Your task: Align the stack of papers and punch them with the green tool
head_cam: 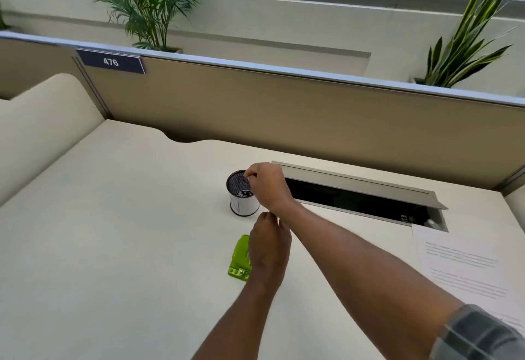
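The green punch lies on the cream desk, near the middle. My left hand hovers over its right side and hides that edge; its fingers are drawn together, pointing away from me, and whether they hold anything is unclear. Just beyond stands a round mesh cup with a white label. My right hand reaches across to it, with thumb and fingertips pinched at the cup's far rim. The stack of printed papers lies flat at the right of the desk, away from both hands.
An open cable hatch with a raised lid sits in the desk behind the papers. A beige partition with a plate marked 476 closes off the back. A padded cream panel rises at the left. Potted plants stand behind the partition.
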`<state>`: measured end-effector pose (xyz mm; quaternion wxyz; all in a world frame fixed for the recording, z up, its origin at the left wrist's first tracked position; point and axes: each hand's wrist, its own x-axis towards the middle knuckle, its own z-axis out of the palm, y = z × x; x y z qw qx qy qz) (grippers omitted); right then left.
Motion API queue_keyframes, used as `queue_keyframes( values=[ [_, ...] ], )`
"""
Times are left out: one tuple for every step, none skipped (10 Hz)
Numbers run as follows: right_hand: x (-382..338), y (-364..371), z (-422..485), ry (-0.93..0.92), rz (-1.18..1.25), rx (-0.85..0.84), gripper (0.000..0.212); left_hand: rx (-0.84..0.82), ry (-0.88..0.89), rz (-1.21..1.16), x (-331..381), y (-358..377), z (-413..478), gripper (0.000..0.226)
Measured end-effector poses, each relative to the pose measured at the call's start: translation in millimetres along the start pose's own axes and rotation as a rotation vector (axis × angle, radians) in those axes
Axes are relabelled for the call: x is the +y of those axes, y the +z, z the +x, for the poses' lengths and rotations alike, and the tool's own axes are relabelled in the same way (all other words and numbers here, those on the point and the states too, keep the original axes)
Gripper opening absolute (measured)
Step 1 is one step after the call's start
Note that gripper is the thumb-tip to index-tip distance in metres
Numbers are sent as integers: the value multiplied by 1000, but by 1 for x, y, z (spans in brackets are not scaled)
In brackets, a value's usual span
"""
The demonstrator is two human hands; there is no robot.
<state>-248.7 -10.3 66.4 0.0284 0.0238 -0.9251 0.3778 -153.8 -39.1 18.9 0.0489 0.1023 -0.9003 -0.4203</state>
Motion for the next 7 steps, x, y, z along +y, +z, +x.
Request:
queue_keyframes(
  values=[
    [2,18,15,-56,-130,-86,33,5,-26,-59,-7,-2,11,18],
    [7,30,22,-105,-227,-88,27,11,-29,-89,-13,-3,19,15],
    [5,34,24,-127,-275,-67,21,17,-34,-80,-19,-3,25,12],
    [7,34,25,-135,-282,-81,24,22,-32,-72,-21,-3,31,12],
    [7,27,26,-94,-281,-71,17,21,-41,-72,-18,-6,36,15],
    [11,19,24,-62,-252,-38,22,53,2,-45,-16,-7,40,17],
    [23,10,10,-5,-195,48,26,47,33,14,-15,-5,35,21]
  ],
)
